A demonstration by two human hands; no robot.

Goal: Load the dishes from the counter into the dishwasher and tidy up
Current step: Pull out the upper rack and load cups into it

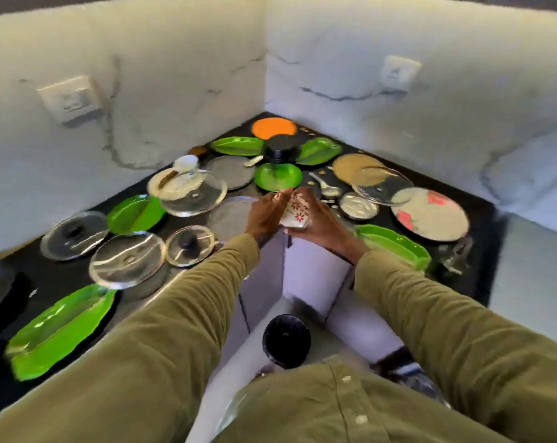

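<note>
We hold a white cup with red flowers [294, 212] between our left hand [264, 215] and right hand [318, 223], fingers curled around it, above the black counter [78, 279].

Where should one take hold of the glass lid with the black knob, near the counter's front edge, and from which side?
Grip the glass lid by its black knob, coming straight from above. It lies flat with the knob facing up, and its thin rim sits low on the counter, probably hard to pinch. Both the left hand and right hand hold a patterned cup now.
</note>
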